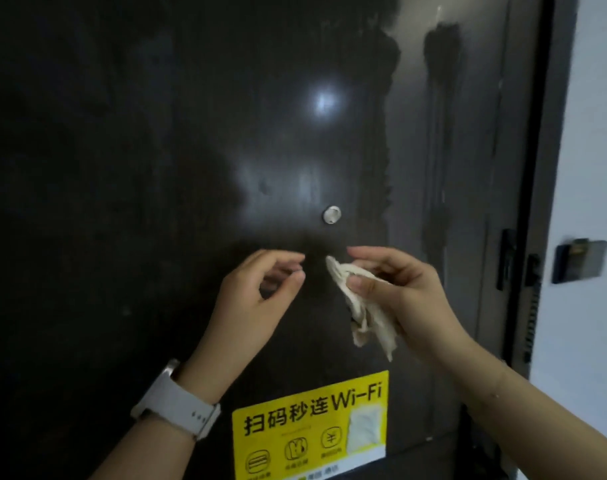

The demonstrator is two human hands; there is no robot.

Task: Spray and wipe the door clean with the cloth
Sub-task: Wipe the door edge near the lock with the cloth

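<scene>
Setting: dim doorway, a dark glossy door filling most of the view, its surface carrying hazy smears and streaks, with a bright light reflection high above both grips. Left forearm: pale wristwatch strapped below the left grip. Left grip: raised in front of the door, fingers loosely curled, thumb and forefinger close together but grasping nothing; released. Between the two grips and just above them: a small round silver peephole set in the door. Below both grips, nearer the right one: a yellow Wi-Fi sticker with black characters, three small icons along its lower part, and a torn white patch at its right side. Cloth: a crumpled off-white piece, held in the right grip, its upper tip pointing toward the left grip, its lower end hanging loose beneath the thumb; whether it touches the door cannot be told. Right grip: thumb pressed over the cloth, fingers curled behind it, grasping the cloth. Right of the right grip: the door's dark edge and frame with black hinge hardware, then a pale wall carrying a small dark wall plate.
</scene>
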